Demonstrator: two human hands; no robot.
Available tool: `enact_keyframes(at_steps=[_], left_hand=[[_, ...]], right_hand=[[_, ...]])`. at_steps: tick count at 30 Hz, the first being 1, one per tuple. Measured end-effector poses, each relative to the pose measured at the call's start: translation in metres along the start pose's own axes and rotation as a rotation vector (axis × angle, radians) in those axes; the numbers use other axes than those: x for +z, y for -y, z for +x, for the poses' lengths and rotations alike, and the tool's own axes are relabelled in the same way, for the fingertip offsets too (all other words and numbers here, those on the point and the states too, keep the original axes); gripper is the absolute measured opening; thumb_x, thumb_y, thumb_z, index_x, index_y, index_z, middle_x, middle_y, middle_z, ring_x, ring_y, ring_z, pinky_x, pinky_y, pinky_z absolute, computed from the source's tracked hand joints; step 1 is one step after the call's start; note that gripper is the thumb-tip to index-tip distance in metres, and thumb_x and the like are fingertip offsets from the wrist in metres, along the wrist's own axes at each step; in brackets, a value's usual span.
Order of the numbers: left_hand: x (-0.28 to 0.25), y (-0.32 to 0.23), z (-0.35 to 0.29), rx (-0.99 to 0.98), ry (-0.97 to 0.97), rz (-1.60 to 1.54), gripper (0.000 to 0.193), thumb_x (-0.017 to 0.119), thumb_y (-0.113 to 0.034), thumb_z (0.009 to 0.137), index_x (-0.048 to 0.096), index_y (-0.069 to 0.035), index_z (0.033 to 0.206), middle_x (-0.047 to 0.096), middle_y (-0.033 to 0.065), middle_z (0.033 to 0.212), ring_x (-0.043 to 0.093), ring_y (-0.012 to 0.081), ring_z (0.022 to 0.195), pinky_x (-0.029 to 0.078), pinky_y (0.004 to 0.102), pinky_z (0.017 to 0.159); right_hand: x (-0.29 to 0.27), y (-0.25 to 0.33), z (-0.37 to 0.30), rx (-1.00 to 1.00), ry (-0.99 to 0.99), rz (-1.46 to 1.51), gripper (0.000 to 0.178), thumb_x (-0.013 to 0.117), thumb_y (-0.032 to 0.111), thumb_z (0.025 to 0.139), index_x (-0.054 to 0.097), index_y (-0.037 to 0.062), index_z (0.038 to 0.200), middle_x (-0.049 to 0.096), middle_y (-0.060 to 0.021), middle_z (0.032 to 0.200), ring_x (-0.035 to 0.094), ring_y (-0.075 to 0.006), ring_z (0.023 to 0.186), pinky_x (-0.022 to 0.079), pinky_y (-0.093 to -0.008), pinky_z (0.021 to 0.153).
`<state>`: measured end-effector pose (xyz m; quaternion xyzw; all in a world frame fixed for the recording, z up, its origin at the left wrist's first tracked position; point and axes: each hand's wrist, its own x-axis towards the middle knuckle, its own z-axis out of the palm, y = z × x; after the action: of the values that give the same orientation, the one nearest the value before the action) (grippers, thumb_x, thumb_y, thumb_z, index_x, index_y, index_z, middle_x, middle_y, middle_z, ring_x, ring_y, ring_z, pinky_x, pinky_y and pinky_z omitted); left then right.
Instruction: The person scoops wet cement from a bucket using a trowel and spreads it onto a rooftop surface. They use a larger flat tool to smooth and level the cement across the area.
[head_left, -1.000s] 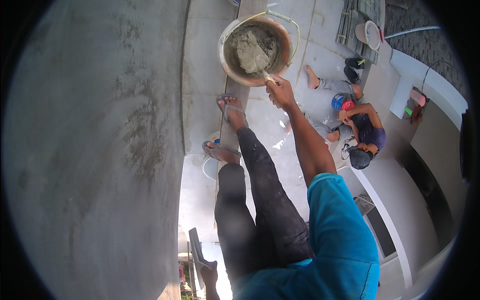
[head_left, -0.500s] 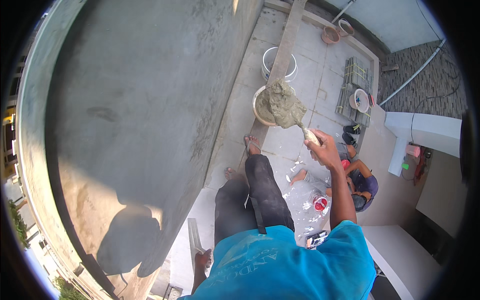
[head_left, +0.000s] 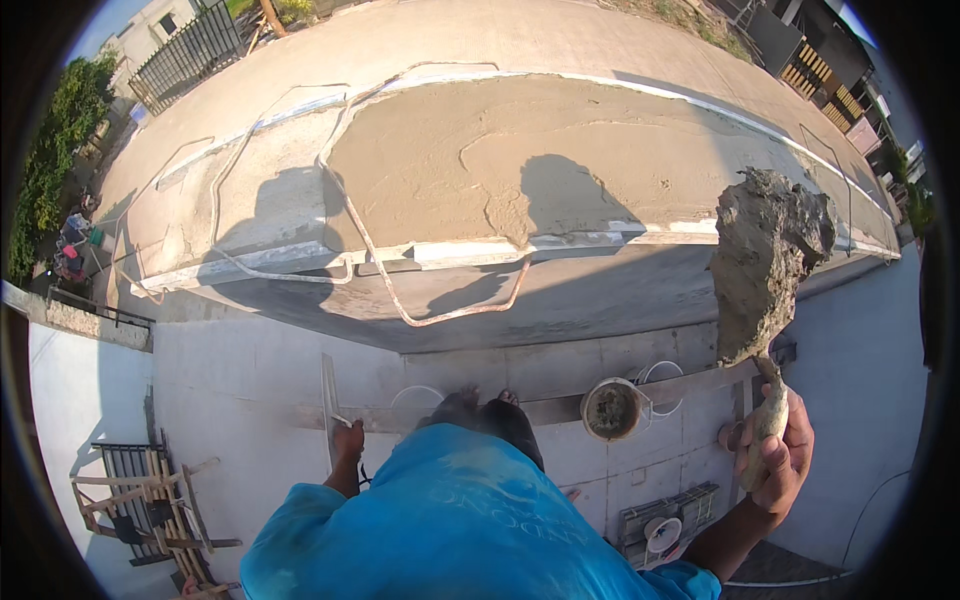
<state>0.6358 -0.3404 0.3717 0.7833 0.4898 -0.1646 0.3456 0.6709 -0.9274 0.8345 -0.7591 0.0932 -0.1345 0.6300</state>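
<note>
My right hand (head_left: 783, 450), at the right, is closed around the handle of a trowel (head_left: 768, 425). A thick lump of wet grey mortar (head_left: 768, 265) covers the trowel's blade, raised beside the right part of the wall top. My left hand (head_left: 348, 440) hangs low at my side, gripping the handle of a long, thin, flat float (head_left: 328, 400). Ahead of me, wet mortar (head_left: 430, 150) is spread over the wall top between pale edge strips (head_left: 470, 250). Left of it, the surface looks paler and rougher. Bent metal rods (head_left: 350, 210) clasp the strips.
I stand on a narrow plank (head_left: 550, 411) beside the wall. On it to my right is a bucket of mortar (head_left: 612, 408), with a white bucket (head_left: 662, 375) behind. A wooden frame pile (head_left: 150, 510) lies lower left; a bundle of slats (head_left: 690, 505) lies lower right.
My view has swung from the floor and buckets to the wall top. The loaded trowel has come away from above the mortar bucket to beside the wall. The left hand still holds the float.
</note>
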Motion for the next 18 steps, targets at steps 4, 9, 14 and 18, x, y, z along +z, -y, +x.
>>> enact_keyframes(at_steps=[4, 9, 14, 18], left_hand=[[0.032, 0.047, 0.031, 0.071, -0.627, -0.298, 0.041, 0.066, -0.041, 0.093, 0.058, -0.005, 0.077, 0.054, 0.0043, 0.059, 0.055, 0.0180, 0.049, 0.041, 0.0366, 0.045], [-0.053, -0.090, -0.072, 0.080, -0.523, -1.173, 0.024, 0.069, -0.022, 0.094, 0.063, 0.001, 0.095, 0.057, 0.0045, 0.076, 0.054, 0.0177, 0.062, 0.046, 0.0345, 0.060], [-0.105, -0.168, -0.102, 0.445, -0.310, -1.702, 0.012, 0.068, -0.014, 0.095, 0.060, -0.006, 0.091, 0.052, 0.0001, 0.073, 0.049, 0.0112, 0.062, 0.041, 0.0278, 0.057], [-0.134, -0.252, -0.152, 0.818, -0.273, -1.513, 0.019, 0.071, -0.012, 0.094, 0.063, -0.001, 0.108, 0.063, 0.0033, 0.088, 0.055, 0.0084, 0.073, 0.046, 0.0260, 0.066]], right_hand=[[0.051, 0.044, 0.053, -0.055, 0.262, 0.047, 0.081, 0.076, 0.051, 0.081, 0.054, -0.0106, 0.130, 0.057, -0.0046, 0.071, 0.048, -0.0065, 0.049, 0.036, -0.0193, 0.043], [0.121, 0.072, 0.104, -0.138, 0.587, 0.087, 0.073, 0.072, 0.038, 0.088, 0.048, -0.0050, 0.141, 0.060, -0.0106, 0.079, 0.051, -0.0105, 0.047, 0.041, -0.0210, 0.039], [0.207, 0.100, 0.125, -0.173, 0.722, 0.094, 0.064, 0.066, 0.032, 0.092, 0.047, -0.0048, 0.141, 0.060, -0.0105, 0.085, 0.055, -0.0094, 0.053, 0.043, -0.0203, 0.039], [0.253, 0.121, 0.124, -0.172, 0.819, 0.127, 0.058, 0.059, 0.027, 0.095, 0.046, -0.0062, 0.141, 0.059, -0.0098, 0.089, 0.056, -0.0066, 0.055, 0.046, -0.0188, 0.040]])
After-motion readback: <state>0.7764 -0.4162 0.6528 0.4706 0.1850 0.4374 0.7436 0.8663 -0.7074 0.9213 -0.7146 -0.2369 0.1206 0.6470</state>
